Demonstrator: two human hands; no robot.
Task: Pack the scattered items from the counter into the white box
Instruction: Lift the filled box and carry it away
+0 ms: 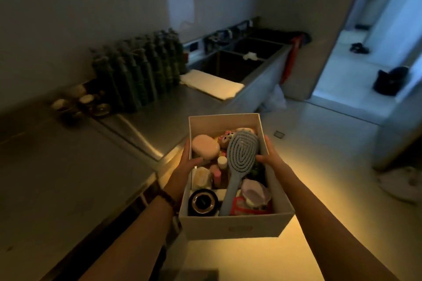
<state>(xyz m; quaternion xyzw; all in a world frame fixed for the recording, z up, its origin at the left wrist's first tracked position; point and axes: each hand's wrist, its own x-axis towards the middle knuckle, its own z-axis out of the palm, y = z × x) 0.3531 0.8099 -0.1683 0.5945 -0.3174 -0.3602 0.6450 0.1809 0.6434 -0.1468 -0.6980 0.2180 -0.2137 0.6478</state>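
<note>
Beside the counter (68,166), both hands hold the white box (235,223) aloft: left hand (186,163) and right hand (270,157) grasp its side walls, thumbs hooked inside. Dim light blurs everything under the blue hairbrush (239,162).

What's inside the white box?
The white box holds a blue hairbrush lying on top, a pink oval case, a black round jar, small pink bottles and a red packet. Whatever lies beneath them is covered.
</note>
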